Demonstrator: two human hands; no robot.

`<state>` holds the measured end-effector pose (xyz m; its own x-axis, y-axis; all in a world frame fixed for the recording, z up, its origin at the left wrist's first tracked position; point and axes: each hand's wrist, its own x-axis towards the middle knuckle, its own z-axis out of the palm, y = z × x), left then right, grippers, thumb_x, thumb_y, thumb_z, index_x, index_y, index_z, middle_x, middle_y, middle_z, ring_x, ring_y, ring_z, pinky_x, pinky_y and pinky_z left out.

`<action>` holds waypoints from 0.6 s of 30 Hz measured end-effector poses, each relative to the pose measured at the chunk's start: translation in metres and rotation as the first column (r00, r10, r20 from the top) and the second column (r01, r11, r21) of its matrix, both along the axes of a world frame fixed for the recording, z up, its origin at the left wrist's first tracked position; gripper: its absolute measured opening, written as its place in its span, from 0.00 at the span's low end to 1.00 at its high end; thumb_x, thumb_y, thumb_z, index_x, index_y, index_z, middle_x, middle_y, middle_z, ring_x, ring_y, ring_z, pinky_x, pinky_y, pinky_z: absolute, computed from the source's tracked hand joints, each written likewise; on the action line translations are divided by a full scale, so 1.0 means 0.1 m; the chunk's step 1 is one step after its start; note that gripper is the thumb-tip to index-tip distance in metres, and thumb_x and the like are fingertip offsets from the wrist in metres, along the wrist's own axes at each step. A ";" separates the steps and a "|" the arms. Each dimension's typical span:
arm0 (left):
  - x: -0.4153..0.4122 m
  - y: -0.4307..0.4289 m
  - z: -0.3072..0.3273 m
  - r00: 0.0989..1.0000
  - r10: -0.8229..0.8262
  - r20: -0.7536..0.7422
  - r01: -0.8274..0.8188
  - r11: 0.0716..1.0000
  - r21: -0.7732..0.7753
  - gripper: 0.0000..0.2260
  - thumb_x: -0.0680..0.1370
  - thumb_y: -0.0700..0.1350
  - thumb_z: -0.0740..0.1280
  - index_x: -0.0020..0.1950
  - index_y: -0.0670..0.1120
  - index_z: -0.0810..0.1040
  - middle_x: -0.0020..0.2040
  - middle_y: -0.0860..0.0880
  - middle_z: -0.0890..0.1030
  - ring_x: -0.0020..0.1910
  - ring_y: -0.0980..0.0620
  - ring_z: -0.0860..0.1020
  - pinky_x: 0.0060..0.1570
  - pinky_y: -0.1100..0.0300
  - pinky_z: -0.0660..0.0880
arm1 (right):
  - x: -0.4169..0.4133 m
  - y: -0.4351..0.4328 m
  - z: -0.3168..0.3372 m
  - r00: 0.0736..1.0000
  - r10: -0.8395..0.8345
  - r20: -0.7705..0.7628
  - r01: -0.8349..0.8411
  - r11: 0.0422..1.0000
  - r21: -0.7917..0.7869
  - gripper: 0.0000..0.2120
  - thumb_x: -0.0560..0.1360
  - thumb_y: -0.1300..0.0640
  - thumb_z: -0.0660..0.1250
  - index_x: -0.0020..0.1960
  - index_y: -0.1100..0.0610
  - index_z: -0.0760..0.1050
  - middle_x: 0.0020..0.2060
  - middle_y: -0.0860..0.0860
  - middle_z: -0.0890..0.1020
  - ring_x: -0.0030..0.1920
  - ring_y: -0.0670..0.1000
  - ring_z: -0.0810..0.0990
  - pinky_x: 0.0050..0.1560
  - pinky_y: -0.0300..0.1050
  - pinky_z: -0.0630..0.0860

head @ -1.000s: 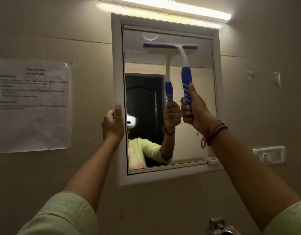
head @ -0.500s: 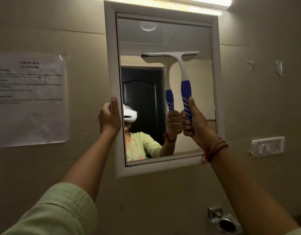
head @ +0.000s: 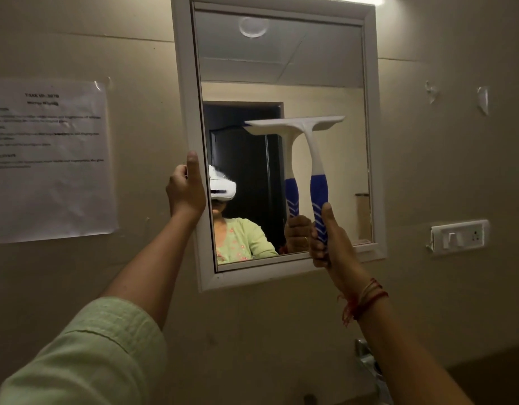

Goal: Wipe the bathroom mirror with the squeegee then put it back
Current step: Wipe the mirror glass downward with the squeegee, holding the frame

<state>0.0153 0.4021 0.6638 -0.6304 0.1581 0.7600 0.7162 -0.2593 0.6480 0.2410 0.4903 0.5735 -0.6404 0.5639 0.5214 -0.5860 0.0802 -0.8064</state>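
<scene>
Right hand fist wraps squeegee handle; left hand grips mirror frame; paper sheet left, switch right.

We face a beige painted wall that carries a white-framed rectangular mirror at its centre. A printed white paper sheet is stuck at nine o'clock of it, two small pale hooks at two o'clock, and a white plastic switch plate at four o'clock.
</scene>
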 end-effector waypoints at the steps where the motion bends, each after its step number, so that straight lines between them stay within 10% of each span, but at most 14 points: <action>1: -0.01 0.00 0.00 1.000 0.001 0.000 -0.001 1.000 0.002 0.21 0.78 0.61 0.51 0.31 0.49 0.63 0.30 0.52 0.68 0.30 0.57 0.66 0.29 0.61 0.61 | -0.01 0.00 -0.07 0.999 -0.050 0.014 0.051 0.999 -0.007 0.31 0.77 0.39 0.46 0.25 0.50 0.75 0.18 0.45 0.72 0.18 0.40 0.66 0.19 0.30 0.63; 5: -0.02 0.02 0.01 1.000 0.003 -0.002 -0.003 1.000 0.002 0.22 0.78 0.62 0.50 0.31 0.49 0.62 0.30 0.51 0.68 0.30 0.56 0.66 0.29 0.59 0.60 | -0.06 0.04 -0.30 0.935 -0.339 0.105 0.338 0.941 0.026 0.25 0.71 0.34 0.50 0.31 0.54 0.67 0.19 0.46 0.68 0.19 0.44 0.64 0.21 0.33 0.61; 18: -0.02 0.03 0.02 1.000 0.013 0.010 -0.013 1.000 0.015 0.22 0.78 0.61 0.51 0.30 0.49 0.60 0.29 0.52 0.65 0.28 0.57 0.63 0.28 0.60 0.59 | -0.04 0.02 -0.74 0.933 -0.320 0.166 0.323 0.946 0.007 0.25 0.69 0.33 0.50 0.30 0.53 0.67 0.19 0.45 0.68 0.20 0.44 0.64 0.23 0.35 0.61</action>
